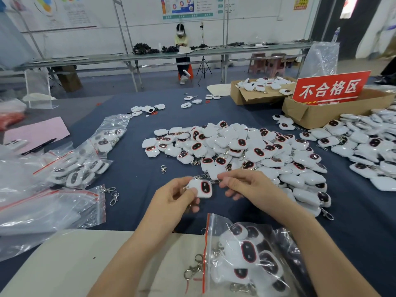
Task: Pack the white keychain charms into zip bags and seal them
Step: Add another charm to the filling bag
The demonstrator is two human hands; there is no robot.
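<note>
My left hand (pixel 175 195) grips one white keychain charm (pixel 202 188) with a dark red-ringed oval on its face. My right hand (pixel 240 184) pinches the metal clasp at the charm's right edge. Both hands hover above the dark blue cloth, just in front of a big heap of white charms (pixel 246 146). In my lap lies a zip bag (pixel 248 256) holding several charms, its red zip strip on the left and a metal clasp sticking out of it.
Filled zip bags (pixel 85 166) and a stack of unfilled bags (pixel 42 213) lie at left. Loose clasps (pixel 113 196) sit beside them. Two cardboard boxes (pixel 317 116) and a red sign (pixel 330 87) stand at back right, with more charms (pixel 368 144) along the right edge.
</note>
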